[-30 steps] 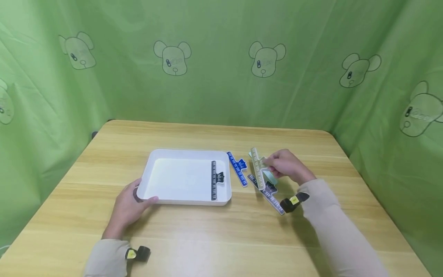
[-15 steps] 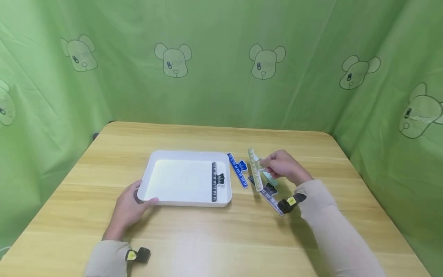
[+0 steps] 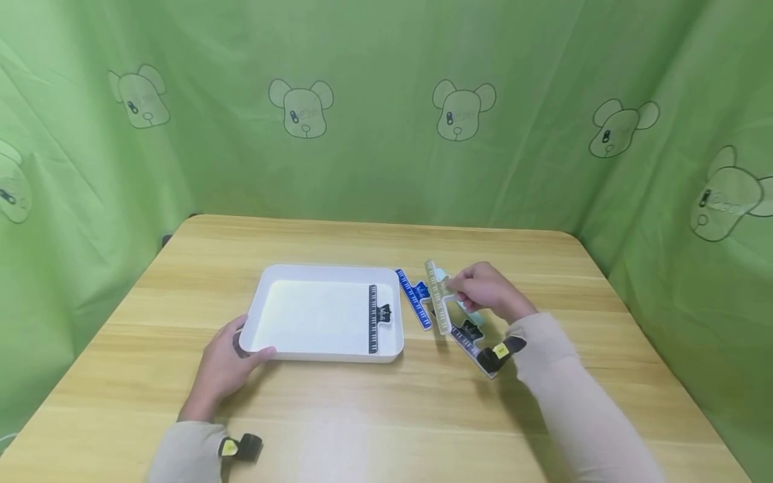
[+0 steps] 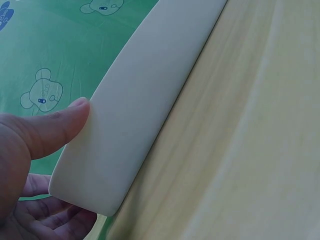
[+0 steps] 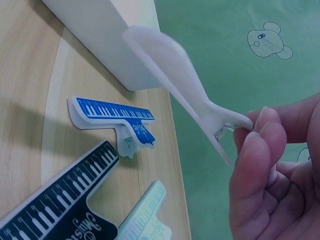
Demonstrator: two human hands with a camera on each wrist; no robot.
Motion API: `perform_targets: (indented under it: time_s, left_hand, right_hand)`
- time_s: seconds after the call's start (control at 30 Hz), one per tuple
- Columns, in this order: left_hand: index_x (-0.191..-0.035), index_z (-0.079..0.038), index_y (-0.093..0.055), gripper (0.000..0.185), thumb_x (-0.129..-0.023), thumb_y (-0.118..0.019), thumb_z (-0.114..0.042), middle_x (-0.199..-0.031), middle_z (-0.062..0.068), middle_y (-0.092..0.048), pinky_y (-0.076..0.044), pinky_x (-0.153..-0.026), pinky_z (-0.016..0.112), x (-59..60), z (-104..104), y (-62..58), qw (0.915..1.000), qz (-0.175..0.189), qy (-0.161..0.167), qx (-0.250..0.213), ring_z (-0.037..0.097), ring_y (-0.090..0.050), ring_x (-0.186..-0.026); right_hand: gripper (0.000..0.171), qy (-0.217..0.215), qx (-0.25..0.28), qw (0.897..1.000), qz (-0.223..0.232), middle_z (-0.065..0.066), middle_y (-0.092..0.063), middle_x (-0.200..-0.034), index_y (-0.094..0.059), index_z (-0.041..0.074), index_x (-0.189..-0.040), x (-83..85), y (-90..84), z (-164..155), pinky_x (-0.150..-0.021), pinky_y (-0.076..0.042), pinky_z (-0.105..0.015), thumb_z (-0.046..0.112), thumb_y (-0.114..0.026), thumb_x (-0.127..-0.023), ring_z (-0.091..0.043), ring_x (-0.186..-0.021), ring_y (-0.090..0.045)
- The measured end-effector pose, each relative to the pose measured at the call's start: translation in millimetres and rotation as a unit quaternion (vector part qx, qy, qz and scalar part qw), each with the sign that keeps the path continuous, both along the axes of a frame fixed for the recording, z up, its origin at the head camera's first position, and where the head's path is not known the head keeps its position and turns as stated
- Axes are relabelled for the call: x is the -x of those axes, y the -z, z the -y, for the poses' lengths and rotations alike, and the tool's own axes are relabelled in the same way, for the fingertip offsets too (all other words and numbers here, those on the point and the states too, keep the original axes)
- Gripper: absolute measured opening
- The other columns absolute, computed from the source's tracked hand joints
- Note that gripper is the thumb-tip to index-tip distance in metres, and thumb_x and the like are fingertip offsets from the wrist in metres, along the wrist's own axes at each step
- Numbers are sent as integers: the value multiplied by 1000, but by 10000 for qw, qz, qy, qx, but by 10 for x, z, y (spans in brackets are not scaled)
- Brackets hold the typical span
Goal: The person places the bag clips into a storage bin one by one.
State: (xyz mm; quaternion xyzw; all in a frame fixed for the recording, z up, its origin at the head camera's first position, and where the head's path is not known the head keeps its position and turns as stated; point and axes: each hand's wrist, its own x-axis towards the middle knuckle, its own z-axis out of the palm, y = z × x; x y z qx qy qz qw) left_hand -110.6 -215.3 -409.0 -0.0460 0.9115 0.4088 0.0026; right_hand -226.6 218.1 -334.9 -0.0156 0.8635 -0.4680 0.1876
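My right hand (image 3: 488, 292) pinches the handle of a pale beige music clip (image 3: 438, 305) printed with piano keys. It holds the clip up over the table, as the right wrist view shows. Below it lie a blue clip (image 3: 413, 298), a black clip (image 3: 468, 333) and a mint-green clip (image 5: 149, 215). Inside the white tray (image 3: 326, 356), along its right end, sits another black clip (image 3: 373, 320). My left hand (image 3: 223, 362) grips the tray's near left corner. In the left wrist view, its thumb presses the tray's side wall and its fingers curl at the corner.
The wooden table (image 3: 338, 416) carries everything. A green curtain (image 3: 386, 181) with printed bear heads hangs behind and on both sides. Each wrist wears a black strap with a small camera (image 3: 247, 447).
My right hand has carried the beige clip a little left, towards the blue clip and the tray. My left hand keeps its grip on the tray corner.
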Motion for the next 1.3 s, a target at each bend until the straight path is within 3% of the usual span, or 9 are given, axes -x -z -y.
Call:
perform_targets:
  time_s: [0.63, 1.3]
  left_hand:
    - [-146, 7, -31, 93, -81, -78, -39, -145, 32, -36, -24, -112, 58, -19, -7, -36, 9999, 161, -16, 25, 48, -32, -134]
    - [-146, 7, -31, 92, -81, -77, -39, -145, 32, -35, -24, -111, 59, -24, -4, -34, 9999, 102, 49, 40, 48, -32, -134]
  right_hand:
    - [27, -91, -73, 9999, -17, -2, -53, -64, -56, 5, -73, 18, 0, 125, -55, -51, -24, 19, -58, -96, -12, -54, -49]
    - [27, -120, -16, 9999, 43, -2, -53, -62, -55, 6, -70, 4, 3, 231, -53, -50, -23, 17, -59, -95, -12, -53, -48]
